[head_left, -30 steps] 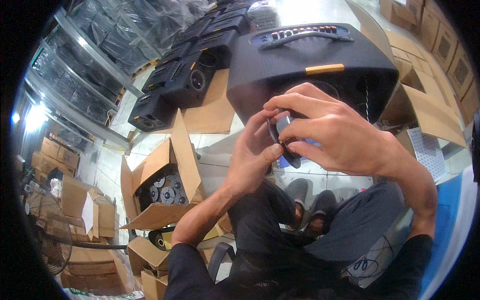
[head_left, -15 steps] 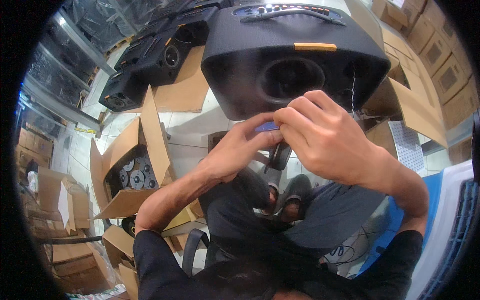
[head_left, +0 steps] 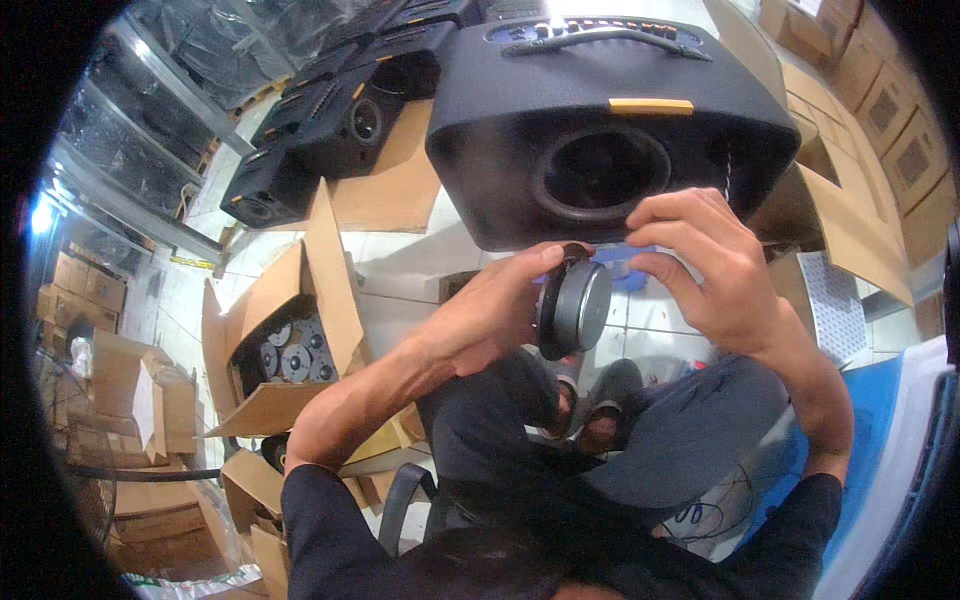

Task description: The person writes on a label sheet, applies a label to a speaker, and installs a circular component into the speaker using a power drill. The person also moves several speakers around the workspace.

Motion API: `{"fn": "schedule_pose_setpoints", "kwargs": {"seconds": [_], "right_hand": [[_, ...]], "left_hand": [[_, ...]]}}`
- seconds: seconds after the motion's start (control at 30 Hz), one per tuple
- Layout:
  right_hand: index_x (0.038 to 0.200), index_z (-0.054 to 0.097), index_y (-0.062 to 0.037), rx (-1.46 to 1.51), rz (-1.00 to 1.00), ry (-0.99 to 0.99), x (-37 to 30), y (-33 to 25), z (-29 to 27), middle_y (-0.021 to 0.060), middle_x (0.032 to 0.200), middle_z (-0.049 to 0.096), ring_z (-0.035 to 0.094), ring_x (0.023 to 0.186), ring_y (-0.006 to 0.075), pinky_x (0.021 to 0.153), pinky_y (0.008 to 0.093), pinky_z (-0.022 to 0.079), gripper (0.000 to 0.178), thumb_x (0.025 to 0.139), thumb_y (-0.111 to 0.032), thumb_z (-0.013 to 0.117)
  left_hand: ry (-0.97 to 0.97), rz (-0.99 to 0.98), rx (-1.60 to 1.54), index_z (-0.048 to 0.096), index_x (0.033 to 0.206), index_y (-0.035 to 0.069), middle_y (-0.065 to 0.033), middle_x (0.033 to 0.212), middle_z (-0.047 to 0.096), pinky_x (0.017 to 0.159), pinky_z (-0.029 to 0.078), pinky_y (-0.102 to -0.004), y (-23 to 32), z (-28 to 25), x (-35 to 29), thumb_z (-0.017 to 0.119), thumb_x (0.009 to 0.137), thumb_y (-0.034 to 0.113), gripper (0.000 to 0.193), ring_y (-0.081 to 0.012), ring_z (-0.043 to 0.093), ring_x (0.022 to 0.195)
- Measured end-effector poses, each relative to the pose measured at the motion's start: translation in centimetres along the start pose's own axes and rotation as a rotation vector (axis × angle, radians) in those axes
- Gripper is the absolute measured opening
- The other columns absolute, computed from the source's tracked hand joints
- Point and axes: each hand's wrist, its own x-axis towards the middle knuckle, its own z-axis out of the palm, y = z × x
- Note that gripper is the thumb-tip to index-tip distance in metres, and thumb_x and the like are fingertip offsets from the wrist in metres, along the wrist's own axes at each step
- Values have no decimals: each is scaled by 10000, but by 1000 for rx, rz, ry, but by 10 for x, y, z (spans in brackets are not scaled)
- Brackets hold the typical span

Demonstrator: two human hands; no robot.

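Speaker [head_left: 480, 140] fills the way ahead, a yellow strip [head_left: 650, 106] along its front edge. Open cartons crowd both sides: left carton [head_left: 338, 290] with discs [head_left: 297, 362], right carton [head_left: 858, 235]. Bare floor [head_left: 385, 325] shows between left carton and speaker. Left hand [head_left: 500, 305] grips a driver [head_left: 586, 308] above the legs [head_left: 690, 405]; right hand [head_left: 718, 275] is near, fingers parted. A sheet [head_left: 838, 308] bears print too small to read.
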Motion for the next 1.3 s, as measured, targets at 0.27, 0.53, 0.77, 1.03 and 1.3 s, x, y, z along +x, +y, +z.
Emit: {"fn": "schedule_pose_setpoints", "kwargs": {"seconds": [0.27, 0.53, 0.77, 1.03, 1.3], "right_hand": [[1151, 646, 22, 322, 437, -61, -28, -9, 12, 185, 1087, 683, 677, 980, 280, 861, 361, 520, 347, 849, -122, 738], [971, 707, -16, 270, 204, 141, -24, -8, 23, 135, 962, 684, 667, 877, 287, 758, 373, 542, 185, 799, -71, 747], [914, 739, -16, 191, -3, 135, -25, -8, 34, 92, 913, 677, 638, 794, 212, 650, 322, 523, 181, 746, -47, 798], [862, 709, -71, 209, -26, 44, -27, -10, 34, 63, 915, 641, 624, 831, 240, 729, 359, 508, 156, 708, -59, 730], [869, 696, -57, 129, -131, 42, -28, -11, 44, 55, 903, 630, 616, 812, 225, 726, 357, 492, 187, 686, -87, 716]], "left_hand": [[2, 155, -323, 383, 1448, 87, -208, 1435, 476, 1019, 466, -582, 0, -2, 2, 312, 1001, 623, 702, -422, 519, 1272], [-176, 210, -628, 346, 1466, 82, -273, 1438, 443, 1045, 496, -518, -1, -13, 3, 241, 993, 670, 762, -448, 506, 1274], [-158, 175, -590, 366, 1464, 106, -232, 1444, 461, 1037, 487, -552, -6, -17, 2, 227, 1000, 662, 737, -354, 504, 1304], [-251, 137, -661, 444, 1419, 92, -200, 1391, 533, 1113, 401, -482, -14, -26, 5, 184, 1017, 632, 721, -294, 528, 1292], [61, 97, -338, 464, 1410, 87, -142, 1357, 573, 1091, 396, -451, -11, -13, 1, 183, 1018, 632, 728, -253, 548, 1249]]}}
